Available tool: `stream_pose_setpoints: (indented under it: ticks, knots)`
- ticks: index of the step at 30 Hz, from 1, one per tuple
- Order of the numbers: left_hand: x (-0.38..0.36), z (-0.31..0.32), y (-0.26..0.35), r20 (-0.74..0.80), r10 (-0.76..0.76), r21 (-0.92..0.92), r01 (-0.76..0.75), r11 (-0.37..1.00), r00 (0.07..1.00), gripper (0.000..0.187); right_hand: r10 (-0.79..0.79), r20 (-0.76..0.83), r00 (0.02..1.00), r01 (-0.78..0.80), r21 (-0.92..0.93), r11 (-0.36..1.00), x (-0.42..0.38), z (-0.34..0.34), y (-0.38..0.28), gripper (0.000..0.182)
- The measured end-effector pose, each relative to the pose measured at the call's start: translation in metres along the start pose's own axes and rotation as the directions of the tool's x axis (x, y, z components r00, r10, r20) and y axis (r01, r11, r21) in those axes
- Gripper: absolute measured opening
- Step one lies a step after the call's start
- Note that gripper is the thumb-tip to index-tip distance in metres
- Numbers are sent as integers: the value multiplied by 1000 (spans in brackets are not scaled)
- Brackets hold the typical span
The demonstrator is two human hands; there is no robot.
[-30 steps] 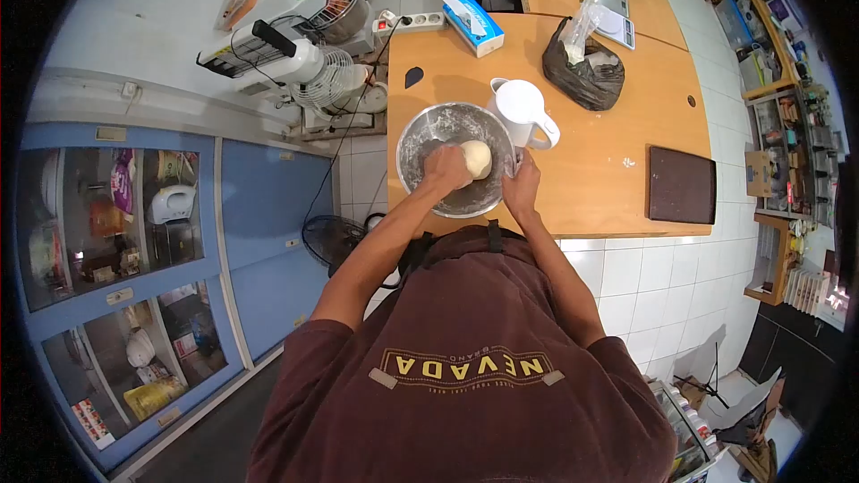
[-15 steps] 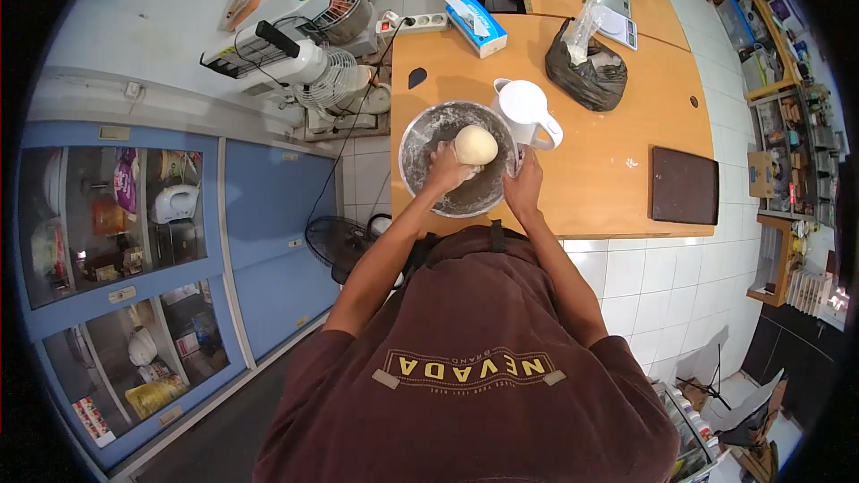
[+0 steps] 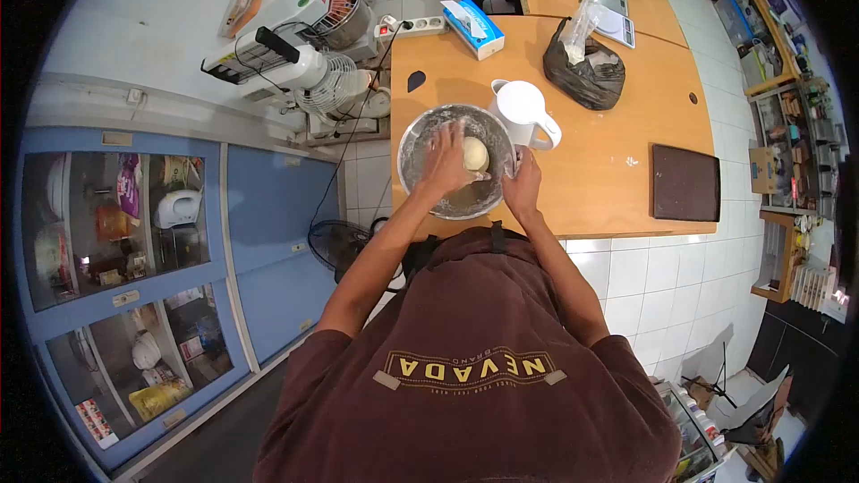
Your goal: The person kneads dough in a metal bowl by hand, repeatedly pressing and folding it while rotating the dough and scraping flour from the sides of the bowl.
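Observation:
A pale, smooth ball of dough [image 3: 474, 154] lies inside a metal mixing bowl [image 3: 413, 130] whose inner wall is dusted with flour. Inside the bowl, my left hand [image 3: 441, 164] is against the left side of the dough, its fingers stretched out and slightly blurred, the thumb below the ball. My right hand [image 3: 523, 181] is closed on the bowl's right edge. Just beyond it stands a white pitcher [image 3: 521, 105] with its handle toward me.
On the wooden table [image 3: 591, 179] are a dark tray [image 3: 684, 182], a black plastic bag [image 3: 583, 80], a kitchen scale [image 3: 616, 25] and a blue tissue box [image 3: 474, 29]. A power strip [image 3: 419, 27] borders the table's left side; mixers [image 3: 313, 67] stand further left.
My left hand has gone from cupping the dough from below to lying along its left side with fingers extended. The dough sits slightly lower in view. My right hand stays on the bowl.

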State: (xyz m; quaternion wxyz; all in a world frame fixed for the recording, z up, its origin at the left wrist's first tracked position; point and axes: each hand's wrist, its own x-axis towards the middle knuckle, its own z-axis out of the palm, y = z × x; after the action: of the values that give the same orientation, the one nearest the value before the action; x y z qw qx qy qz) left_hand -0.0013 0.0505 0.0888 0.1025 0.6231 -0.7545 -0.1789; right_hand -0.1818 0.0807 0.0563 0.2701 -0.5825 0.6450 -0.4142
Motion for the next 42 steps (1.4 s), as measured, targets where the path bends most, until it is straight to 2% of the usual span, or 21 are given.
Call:
stream_pose_setpoints:
  ticks: [2, 5, 8, 11, 14, 17, 18, 21, 24, 27, 30, 33, 36, 42]
  knots:
    - [14, -3, -3, 158, 96, -4, -97, 995, 983, 112, 2, 11, 1000, -2, 5, 1000, -1, 1, 3, 41]
    - [26, 4, 2, 362, 60, 196, -138, 971, 930, 104, -4, 1, 1000, 4, 2, 1000, 0, 4, 6, 44]
    - [36, 7, 4, 405, 38, 232, -143, 962, 914, 102, -2, -1, 1000, 2, -3, 1000, -1, 6, 12, 45]
    - [41, -10, 0, 398, 8, 75, -41, 996, 917, 97, -2, 0, 1000, 2, -23, 1000, 1, 3, 8, 44]
    - [42, 4, -30, 214, -1, -185, 41, 982, 977, 90, 12, 4, 1000, -12, -24, 1000, 2, -3, -2, 42]
    - [27, 6, -48, -33, 25, -379, -35, 925, 999, 85, 7, -4, 1000, -7, -18, 1000, 1, -1, 3, 41]
    - [18, -4, -41, -52, -9, -415, -14, 910, 999, 85, 14, -3, 1000, -14, -14, 1000, 1, -2, 3, 41]
    - [-4, -5, -45, -109, 76, -308, -107, 945, 991, 84, 23, -9, 1000, -23, 2, 1000, 2, -4, -2, 39]
    - [-17, -10, -42, -38, 101, -234, -108, 966, 994, 86, 9, -32, 999, -9, 8, 1000, 3, -3, -5, 36]
    - [-23, -15, -29, 63, -17, -162, 27, 986, 998, 85, -9, -29, 1000, 9, -4, 1000, 3, -2, -2, 37]
    - [-27, -2, -35, 43, 19, -89, -15, 996, 999, 82, -4, -23, 1000, 4, -21, 1000, 2, -1, 1, 40]
    - [-27, 0, -38, 62, 189, 58, -193, 980, 980, 77, 1, -9, 1000, -1, -10, 1000, 0, -1, 1, 42]
    - [-30, -1, -25, 149, 156, 97, -171, 980, 976, 72, 6, 5, 1000, -6, 3, 1000, 2, -1, -2, 44]
    - [-28, 23, -10, 93, 294, 302, -308, 902, 951, 57, -41, -7, 999, 41, -26, 999, -1, 1, 2, 47]
